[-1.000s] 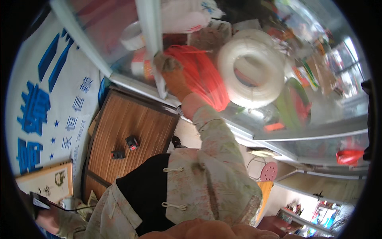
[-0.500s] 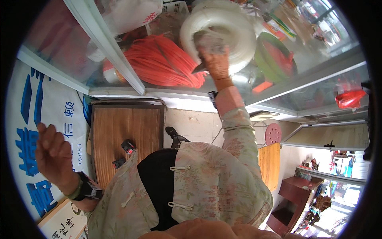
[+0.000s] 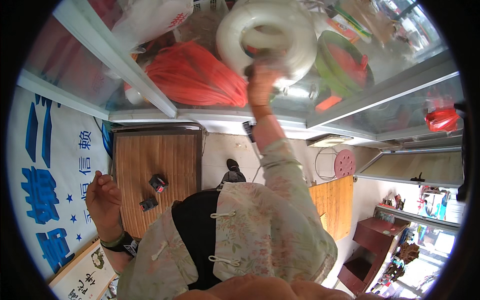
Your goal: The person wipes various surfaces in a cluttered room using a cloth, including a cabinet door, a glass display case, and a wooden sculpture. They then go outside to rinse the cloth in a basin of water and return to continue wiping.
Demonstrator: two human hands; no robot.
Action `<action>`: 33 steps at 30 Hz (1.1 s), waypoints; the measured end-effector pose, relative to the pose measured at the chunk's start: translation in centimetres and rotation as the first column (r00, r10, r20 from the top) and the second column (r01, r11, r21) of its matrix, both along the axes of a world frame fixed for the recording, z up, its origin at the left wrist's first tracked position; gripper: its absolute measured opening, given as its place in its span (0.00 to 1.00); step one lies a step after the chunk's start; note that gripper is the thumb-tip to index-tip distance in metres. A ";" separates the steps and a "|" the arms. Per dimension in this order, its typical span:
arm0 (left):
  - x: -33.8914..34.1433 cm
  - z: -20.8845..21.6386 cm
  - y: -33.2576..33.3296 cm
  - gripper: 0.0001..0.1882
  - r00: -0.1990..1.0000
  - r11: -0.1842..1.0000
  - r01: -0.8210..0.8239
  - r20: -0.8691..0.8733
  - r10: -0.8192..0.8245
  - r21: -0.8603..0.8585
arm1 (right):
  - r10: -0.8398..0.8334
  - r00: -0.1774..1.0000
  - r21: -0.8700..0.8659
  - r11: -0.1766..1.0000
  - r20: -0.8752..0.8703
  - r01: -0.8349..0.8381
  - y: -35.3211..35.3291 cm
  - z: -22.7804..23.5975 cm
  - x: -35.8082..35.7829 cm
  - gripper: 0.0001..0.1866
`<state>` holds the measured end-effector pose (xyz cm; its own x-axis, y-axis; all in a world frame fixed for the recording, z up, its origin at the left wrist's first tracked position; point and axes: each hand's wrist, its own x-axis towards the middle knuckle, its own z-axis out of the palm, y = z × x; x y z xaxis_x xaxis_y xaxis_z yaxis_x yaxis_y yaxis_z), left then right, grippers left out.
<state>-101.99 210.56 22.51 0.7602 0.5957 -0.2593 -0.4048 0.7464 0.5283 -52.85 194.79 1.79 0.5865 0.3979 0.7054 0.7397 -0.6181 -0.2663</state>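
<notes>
My right hand (image 3: 261, 86) is raised and closed on a greyish cloth (image 3: 274, 59), held against the glass pane of a white-framed window; cloth and fingers are smeared by motion. Behind the glass, just beyond them, lies a large coil of whitish translucent hose (image 3: 300, 55). A bundle of red tubing or cord (image 3: 195, 77) lies to its left, and a green basin (image 3: 337, 55) with something red in it to its right. Off to the left, my left hand (image 3: 105, 200) hangs in the air with loosely bent fingers, holding nothing.
Below the window stands a brown wooden-slat table (image 3: 132, 165) bearing two small black-and-red blocks (image 3: 158, 183). A white banner with blue lettering (image 3: 45, 175) stands at left. On the right are a pink round-topped stool (image 3: 344, 163), a yellow wooden board (image 3: 337, 200) and a dark red cabinet (image 3: 370, 230).
My right hand has swept the cloth slightly down across the glass. My left hand has moved right, closer to the slatted table. The view has shifted a little.
</notes>
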 end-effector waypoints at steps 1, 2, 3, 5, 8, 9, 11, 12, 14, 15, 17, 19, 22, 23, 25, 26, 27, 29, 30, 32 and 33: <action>0.5 0.0 -0.4 0.12 1.000 1.000 0.020 0.012 -0.020 -0.010 | 0.090 0.956 -0.177 0.974 -0.278 -0.143 2.2 -1.6 -1.9 0.24; 1.1 0.0 -0.8 0.11 1.000 1.000 0.001 -0.004 -0.001 -0.030 | 0.182 0.983 -0.087 0.979 -0.033 -0.184 5.0 -2.8 -3.4 0.28; 1.6 0.0 -1.1 0.11 1.000 1.000 -0.008 -0.021 0.008 -0.018 | 0.283 0.959 -0.164 0.947 0.018 -0.277 6.4 -4.0 -4.8 0.27; 2.2 0.4 -2.0 0.11 0.999 1.000 -0.022 -0.041 0.022 -0.003 | 0.375 0.926 -0.232 0.898 -0.040 -0.374 8.4 -5.4 -6.2 0.23; 2.4 1.1 -2.5 0.11 0.999 1.000 -0.012 -0.049 0.012 0.011 | 0.431 0.899 -0.233 0.885 0.082 -0.403 8.0 -4.6 -5.8 0.23; 2.4 1.2 -2.5 0.11 0.999 1.000 -0.006 -0.043 0.008 0.030 | 0.449 0.887 -0.283 0.869 0.107 -0.406 7.2 -3.6 -5.0 0.23; 2.4 1.3 -2.0 0.11 1.000 1.000 0.007 -0.008 -0.007 0.030 | 0.403 0.901 -0.276 0.895 0.160 -0.351 4.9 -0.9 -3.4 0.23; 2.6 1.2 -1.6 0.11 0.998 0.998 0.051 0.035 -0.052 0.022 | 0.339 0.922 -0.214 0.930 0.187 -0.299 3.5 0.8 -2.3 0.23; 3.1 0.6 -1.2 0.11 0.998 0.997 0.054 0.032 -0.056 0.052 | 0.306 0.920 -0.061 0.952 0.246 -0.300 0.5 4.7 0.2 0.21; 3.4 0.4 -0.9 0.11 0.994 0.993 0.089 0.051 -0.093 0.072 | 0.213 0.920 -0.029 0.976 0.330 -0.215 -1.2 6.8 1.4 0.19; 4.4 0.1 -0.4 0.11 0.990 0.990 0.121 0.062 -0.125 0.068 | 0.130 0.902 0.083 0.980 0.411 -0.179 -4.9 11.3 4.7 0.19; 5.9 -0.3 0.1 0.11 0.982 0.985 0.160 0.089 -0.166 0.068 | -0.045 0.878 0.255 0.963 0.476 -0.088 -9.1 15.8 7.8 0.35; 8.0 -0.7 0.5 0.12 0.968 0.974 0.217 0.115 -0.223 0.066 | -0.215 0.902 0.364 0.929 0.374 0.071 -15.3 21.7 12.3 0.37; 8.7 -0.8 0.5 0.12 0.966 0.972 0.225 0.117 -0.231 0.062 | -0.243 0.902 0.483 0.874 0.357 0.045 -17.2 22.8 13.5 0.35; 10.0 -1.0 0.5 0.13 0.962 0.969 0.238 0.122 -0.244 0.060 | -0.432 0.755 0.577 0.812 0.493 0.087 -19.9 23.4 15.8 0.36; 10.6 -1.0 0.6 0.13 0.960 0.967 0.247 0.123 -0.252 0.059 | -0.404 0.807 0.581 0.808 0.431 0.095 -21.3 22.0 16.2 0.37; 11.2 -1.1 0.6 0.13 0.959 0.967 0.250 0.128 -0.255 0.050 | -0.374 0.851 0.583 0.806 0.370 0.101 -22.3 20.2 16.6 0.39; 12.3 -0.9 0.6 0.13 0.960 0.966 0.254 0.107 -0.258 0.046 | -0.415 0.867 0.605 0.776 0.277 0.178 -23.7 14.4 16.6 0.38; 12.9 -0.8 0.6 0.13 0.962 0.967 0.253 0.098 -0.256 0.040 | -0.420 0.885 0.646 0.736 0.203 0.201 -24.0 10.9 16.3 0.38; 14.2 -0.7 0.5 0.13 0.960 0.964 0.262 0.091 -0.265 0.042 | -0.462 0.884 0.662 0.684 0.070 0.305 -24.2 3.8 15.1 0.37; 14.9 -0.6 0.5 0.12 0.957 0.961 0.273 0.091 -0.276 0.048 | -0.501 0.866 0.648 0.663 0.012 0.375 -24.0 0.6 14.4 0.37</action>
<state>-87.13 211.03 21.94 0.9160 0.3678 -0.1602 -0.2366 0.8178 0.5247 -38.42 170.75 2.37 0.4226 -0.4220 0.8021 0.4970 -0.6321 -0.5944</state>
